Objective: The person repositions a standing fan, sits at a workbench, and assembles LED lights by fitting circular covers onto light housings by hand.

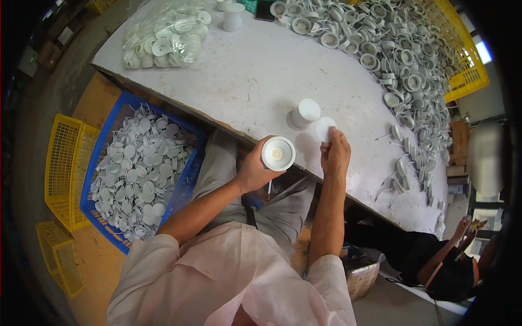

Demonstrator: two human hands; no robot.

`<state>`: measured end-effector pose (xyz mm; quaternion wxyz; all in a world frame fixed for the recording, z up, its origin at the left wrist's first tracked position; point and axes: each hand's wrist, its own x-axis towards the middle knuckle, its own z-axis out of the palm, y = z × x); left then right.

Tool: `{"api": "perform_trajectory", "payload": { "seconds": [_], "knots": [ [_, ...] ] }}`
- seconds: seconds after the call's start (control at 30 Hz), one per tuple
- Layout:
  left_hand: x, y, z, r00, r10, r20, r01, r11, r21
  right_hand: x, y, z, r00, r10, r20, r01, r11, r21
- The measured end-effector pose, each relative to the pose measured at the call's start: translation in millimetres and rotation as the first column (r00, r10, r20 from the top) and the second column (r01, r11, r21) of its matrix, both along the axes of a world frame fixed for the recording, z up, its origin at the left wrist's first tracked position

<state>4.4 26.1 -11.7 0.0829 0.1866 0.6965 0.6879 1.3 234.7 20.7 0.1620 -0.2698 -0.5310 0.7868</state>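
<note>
My left hand point(254, 169) grips a round white lamp housing point(278, 154) with its open face up, showing a yellow-dotted LED board inside. My right hand point(335, 152) pinches a thin white round cover disc point(325, 127) at its lower edge, just right of the housing and above the table edge. A short stack of white round caps point(304, 113) stands on the white table point(244, 81) just beyond both hands.
A large heap of white lamp housings with wires point(397, 60) covers the table's right side. A clear bag of white parts point(166, 35) lies at the far left. A blue crate of finished lamps point(138, 171) and yellow crates point(62, 163) stand on the floor to my left. Another person point(446, 261) sits lower right.
</note>
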Motion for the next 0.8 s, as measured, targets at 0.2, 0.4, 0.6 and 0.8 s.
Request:
{"api": "perform_trajectory", "payload": {
  "seconds": [0.2,0.4,0.6,0.8],
  "knots": [
    [-1,2,5,0.999,-0.035,0.021,0.036,0.998,-0.051,29,-16,-3,0.997,0.053,-0.064,-0.061,0.99,-0.127],
    [-3,7,2,0.994,-0.078,0.074,0.08,0.996,-0.027,51,-33,-6,1.0,-0.025,-0.001,0.025,0.999,0.044],
    [-5,6,1,0.975,-0.195,0.104,0.192,0.981,0.039,69,-49,-9,0.972,0.17,-0.163,0.095,0.352,0.931],
    [-4,4,-3,0.865,-0.42,0.277,0.304,0.875,0.378,76,-49,-19,0.928,0.36,-0.098,0.102,0.01,0.995]
  ]
}}
